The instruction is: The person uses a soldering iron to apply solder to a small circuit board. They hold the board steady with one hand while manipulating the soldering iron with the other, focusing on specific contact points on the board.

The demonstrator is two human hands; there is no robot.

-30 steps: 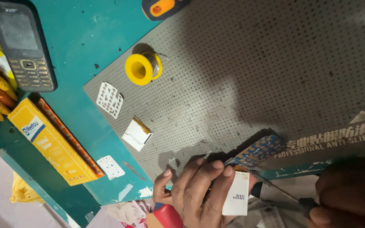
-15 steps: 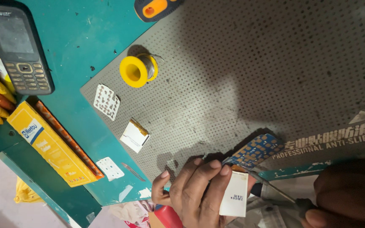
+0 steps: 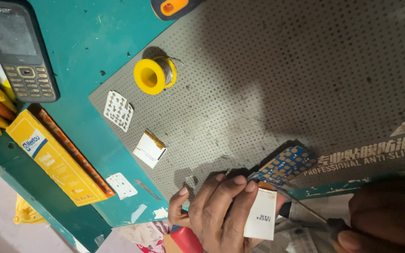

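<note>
Little has shifted since a second ago: my left hand (image 3: 221,213) still pinches the blue circuit board (image 3: 284,165) and a white battery (image 3: 261,220) together at the grey mat's (image 3: 277,84) near edge. My right hand (image 3: 385,220) stays closed around a thin tool (image 3: 305,208) whose tip meets the board. Work looks mid-way; farther off lie a solder spool (image 3: 153,75), loose keypad (image 3: 118,110) and phone (image 3: 19,49).

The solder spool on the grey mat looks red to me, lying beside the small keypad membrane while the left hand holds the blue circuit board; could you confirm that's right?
Not quite: the head view shows the solder spool is yellow, not red. The rest holds: it lies on the grey mat beside the small keypad membrane, while the left hand holds the blue circuit board.
</note>
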